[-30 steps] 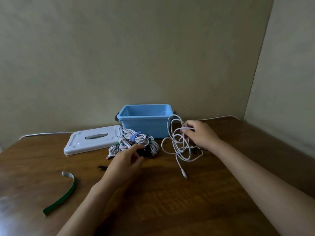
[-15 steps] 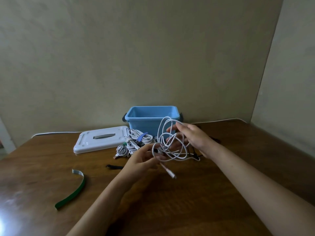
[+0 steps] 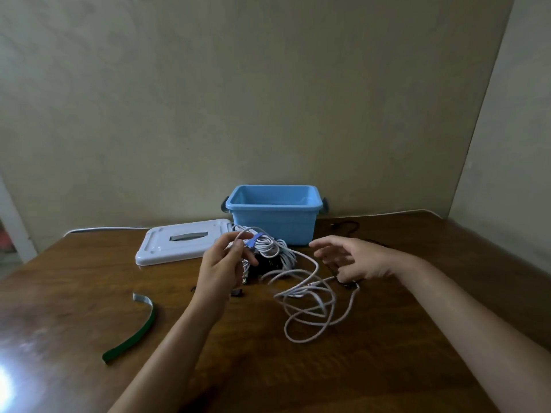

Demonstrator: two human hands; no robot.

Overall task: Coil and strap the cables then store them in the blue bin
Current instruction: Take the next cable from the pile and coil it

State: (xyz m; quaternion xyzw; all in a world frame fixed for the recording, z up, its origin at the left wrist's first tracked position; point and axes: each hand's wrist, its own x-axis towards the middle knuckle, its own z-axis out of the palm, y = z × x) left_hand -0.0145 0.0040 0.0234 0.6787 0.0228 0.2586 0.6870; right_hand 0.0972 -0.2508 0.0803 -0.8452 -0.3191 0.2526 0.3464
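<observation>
Plain beige walls meet in a corner at the far right, and a dark wooden table [image 3: 298, 368] runs up against them, its far edge touching the back wall. The near and middle stretches of the tabletop lie bare on both sides of the arms.

The blue bin [image 3: 274, 225] stands at the far middle, against the wall, open on top. Its white lid [image 3: 182, 242] lies flat just to its left. Piled in front of the bin, between it and the hands, is a heap of bundled white cables [image 3: 269, 248], one bound with a blue strap [image 3: 253, 239].

A loose white cable [image 3: 310, 305] sprawls in slack loops on the table to the right of centre, nearer than the heap. One run of it rises to the left hand [image 3: 222, 268], which pinches it between thumb and fingertips, just in front of the heap. The right hand [image 3: 354, 260] hovers over the far right side of the loops, fingers spread and relaxed, holding nothing; whether it touches the cable cannot be told.

A green strap [image 3: 132, 338] lies curved at the near left, well apart from everything. A small dark piece [image 3: 237, 292] lies below the left hand, too small to make out.
</observation>
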